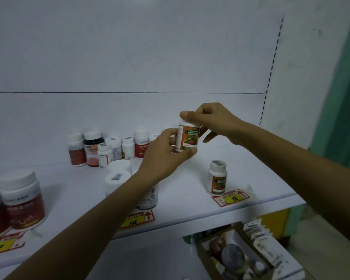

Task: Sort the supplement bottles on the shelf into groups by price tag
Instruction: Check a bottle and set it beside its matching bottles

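A small white bottle with an orange fruit label (187, 138) is held up above the white shelf (190, 201). My left hand (166, 153) grips its body from the left and below. My right hand (208, 122) pinches its cap from above. A matching orange-label bottle (217, 177) stands behind the yellow "88" price tag (231, 197). Several mixed bottles (107, 147) cluster at the back. Two large red-label jars (21, 201) stand at the left behind a yellow tag (0, 246). A "108" tag (136, 218) lies in front of bottles (117, 178) partly hidden by my left forearm.
The shelf's front edge runs diagonally from lower left to right. Below it at the lower right sits a cardboard box (236, 253) with small items and boxed goods. A slotted upright (271, 71) and a green wall (339, 98) bound the right side.
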A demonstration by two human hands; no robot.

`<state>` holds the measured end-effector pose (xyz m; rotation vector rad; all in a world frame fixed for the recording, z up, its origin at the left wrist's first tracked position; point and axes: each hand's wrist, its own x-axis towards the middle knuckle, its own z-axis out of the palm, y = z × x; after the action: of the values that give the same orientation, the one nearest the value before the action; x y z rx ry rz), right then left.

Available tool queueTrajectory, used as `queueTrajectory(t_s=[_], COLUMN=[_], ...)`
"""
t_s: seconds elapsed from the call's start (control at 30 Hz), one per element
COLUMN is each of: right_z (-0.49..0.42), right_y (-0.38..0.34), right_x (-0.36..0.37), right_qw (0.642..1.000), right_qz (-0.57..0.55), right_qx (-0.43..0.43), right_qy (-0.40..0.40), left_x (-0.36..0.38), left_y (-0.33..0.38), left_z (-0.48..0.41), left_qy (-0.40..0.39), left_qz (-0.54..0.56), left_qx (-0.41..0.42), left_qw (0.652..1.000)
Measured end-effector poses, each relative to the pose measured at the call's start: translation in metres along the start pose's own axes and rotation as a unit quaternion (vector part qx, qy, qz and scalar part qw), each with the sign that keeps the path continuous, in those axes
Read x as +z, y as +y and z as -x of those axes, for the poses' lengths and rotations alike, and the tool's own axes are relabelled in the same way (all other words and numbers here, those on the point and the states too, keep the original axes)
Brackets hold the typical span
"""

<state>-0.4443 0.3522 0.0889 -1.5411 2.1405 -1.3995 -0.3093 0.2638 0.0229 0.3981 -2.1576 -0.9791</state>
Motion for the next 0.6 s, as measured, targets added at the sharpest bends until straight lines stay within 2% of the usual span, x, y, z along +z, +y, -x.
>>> queueTrajectory(t_s=[0.1,0.27,0.4,0.5,0.6], right_z=[0.013,0.027,0.032,0.035,0.037], right_y=[0.01,0.041,0.07,0.093,0.112], right_x=[-0.012,-0.033,-0.06,-0.077,-0.086], right_qw=[0.999,0.992,0.981,0.974,0.965], right_qz=[-0.05,-0.107,-0.173,-0.208,-0.241], right_qx=[0.001,-0.023,-0.041,-0.038,-0.039], right_qy=[-0.014,-0.061,-0.072,-0.083,-0.095], left_x=[0.016,0.047,0.08,0.104,0.122], left_y=[0.009,0.028,0.042,0.046,0.048], left_z=[0.001,-0.004,-0.011,-0.015,-0.014], left_qy=[0.011,0.024,0.061,0.05,0.049], left_qz=[0.069,0.113,0.098,0.09,0.034], left_qx=[-0.014,-0.019,-0.018,-0.036,-0.031], left_qw=[0.997,0.993,0.993,0.994,0.998])
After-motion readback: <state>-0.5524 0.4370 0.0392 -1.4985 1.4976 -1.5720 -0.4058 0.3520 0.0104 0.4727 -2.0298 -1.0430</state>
